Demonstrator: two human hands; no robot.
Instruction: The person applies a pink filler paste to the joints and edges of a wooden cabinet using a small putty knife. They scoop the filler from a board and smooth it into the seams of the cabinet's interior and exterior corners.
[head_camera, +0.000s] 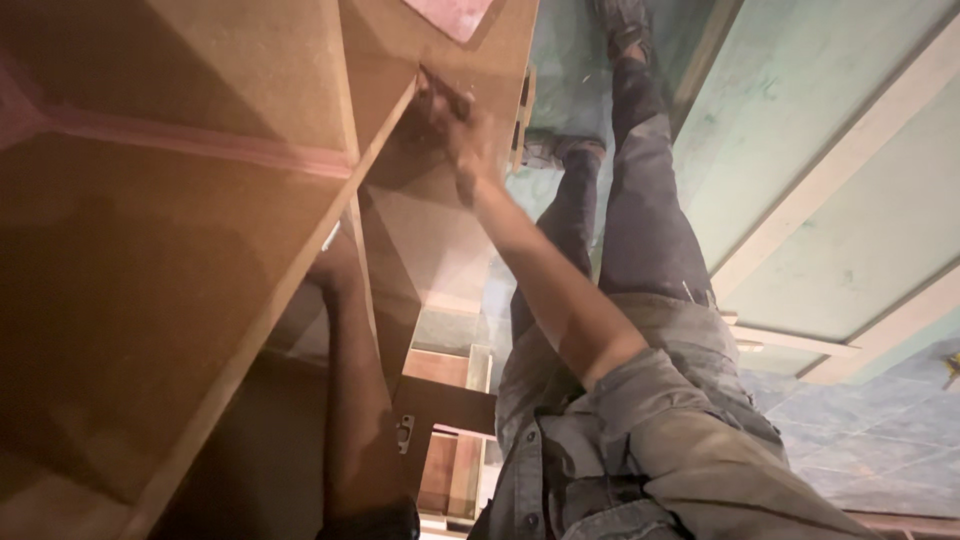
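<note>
Overhead, a large brown wooden cabinet (170, 250) fills most of the view, its panels meeting at a long slanted front edge (300, 270). Beside the cabinet runs a pale green wall (850, 200) crossed by light-coloured wooden strips (800, 215), and beyond that lies a blue tiled floor (860, 430). Next to the cabinet stands a person in a grey shirt (640, 440) and dark trousers (640, 220), seen at a steep tilt, with a shoe (620, 20) near the cabinet's far end.

The right hand (455, 125) reaches out on a bare forearm to the cabinet's front edge, near a pinkish patch (455, 15) on the panel above. Its fingers (445, 100) are clenched around a thin dark tool (440, 85), perhaps a pencil, whose tip touches the edge of the cabinet board.

The left hand (335, 270) goes up under the slanted edge of the cabinet, in shadow; it presses against the underside of the board, and whether its fingers are closed or spread cannot be told.

Lower down, against the cabinet's inner frame, sits a small metal hinge (404, 432), with a second bit of pale metal (331, 236) showing just beside the left hand.
</note>
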